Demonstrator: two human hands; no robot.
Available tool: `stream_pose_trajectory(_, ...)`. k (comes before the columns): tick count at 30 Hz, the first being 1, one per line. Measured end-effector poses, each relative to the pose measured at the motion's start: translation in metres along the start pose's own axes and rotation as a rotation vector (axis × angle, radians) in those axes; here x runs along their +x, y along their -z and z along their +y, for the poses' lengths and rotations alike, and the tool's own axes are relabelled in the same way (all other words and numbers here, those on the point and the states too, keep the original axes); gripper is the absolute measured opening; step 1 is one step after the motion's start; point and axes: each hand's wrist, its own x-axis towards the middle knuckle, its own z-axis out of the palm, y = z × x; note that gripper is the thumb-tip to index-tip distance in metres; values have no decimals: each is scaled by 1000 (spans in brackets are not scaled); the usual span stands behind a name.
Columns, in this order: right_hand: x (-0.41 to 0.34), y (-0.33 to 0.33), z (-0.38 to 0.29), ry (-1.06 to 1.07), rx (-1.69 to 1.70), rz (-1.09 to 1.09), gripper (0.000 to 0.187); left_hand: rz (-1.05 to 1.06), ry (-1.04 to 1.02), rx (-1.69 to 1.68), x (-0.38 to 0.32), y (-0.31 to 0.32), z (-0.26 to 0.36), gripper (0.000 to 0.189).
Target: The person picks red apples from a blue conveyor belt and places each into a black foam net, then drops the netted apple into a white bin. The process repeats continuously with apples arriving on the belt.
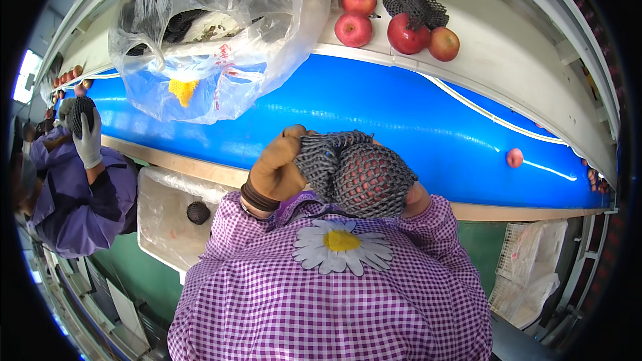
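Note:
Close to my chest is a red apple (370,180) wrapped in a black foam net sleeve (318,165). My left hand (278,168), in a brown glove, grips the loose end of the sleeve, which is folded up beside the fruit. My right hand (415,198) holds the apple from its right side. Most of that hand is hidden behind the fruit, with only part of it showing near the cuff. Red skin shows through the stretched mesh.
Beyond my hands runs a blue conveyor belt (301,105) carrying a loose apple (514,158). A clear plastic bag (281,25) overhangs it from the ledge, beside several apples (353,29) and black nets (416,5). A lined crate (165,220) and a co-worker (90,195) are leftward.

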Motion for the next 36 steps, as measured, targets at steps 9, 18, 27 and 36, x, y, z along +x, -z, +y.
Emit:
stream_pose_trajectory(9, 33, -24, 7, 138, -869, 218, 105, 626, -414, 986, -1, -43, -2, 18)
stream_pose_trajectory(18, 63, -24, 16, 772, -1108, 359, 102, 366, -1080, 1773, 2, -44, -28, 30)
stream_pose_trajectory(27, 89, -13, 32, 880, -1199, 404, 102, 184, -1202, 1840, 2, -33, -23, 31)
stream_pose_trajectory(36, 94, -23, 23, 1161, -1171, 341, 92, 267, -1154, 1840, 18, -15, -10, 34)
